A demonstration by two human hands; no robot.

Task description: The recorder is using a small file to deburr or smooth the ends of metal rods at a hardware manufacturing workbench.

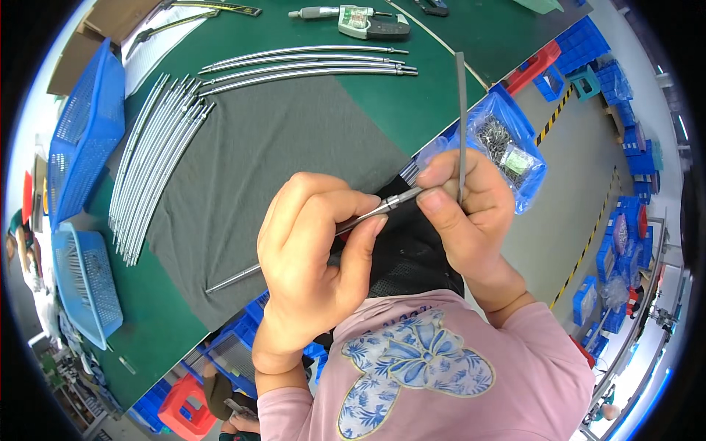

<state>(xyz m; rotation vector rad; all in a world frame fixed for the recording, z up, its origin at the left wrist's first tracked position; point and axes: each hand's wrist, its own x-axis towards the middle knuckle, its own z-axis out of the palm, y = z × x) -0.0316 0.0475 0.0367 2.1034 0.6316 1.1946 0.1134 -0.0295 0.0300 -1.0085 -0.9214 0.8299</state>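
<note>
A slim metal rod (235, 280) slants up from the cloth at lower left, passing behind my left hand toward my right. Close to its stepped, thicker end, my left hand (309, 250) pinches it between thumb and fingertips. My right hand (471, 213) is closed at the tip of that end, thumb and forefinger against it. A thin grey flat bar (462, 110), perhaps a file, stands up out of the same right hand, held in its curled fingers. The rod's very tip is hidden by the right fingers.
Many similar rods (158, 169) lie side by side on the dark cloth (279, 140), several more behind. A digital micrometer (368, 23) lies at the far edge of the green table (397, 103). Blue baskets (87, 132) stand left; a blue bin (533, 151) of small metal parts sits right.
</note>
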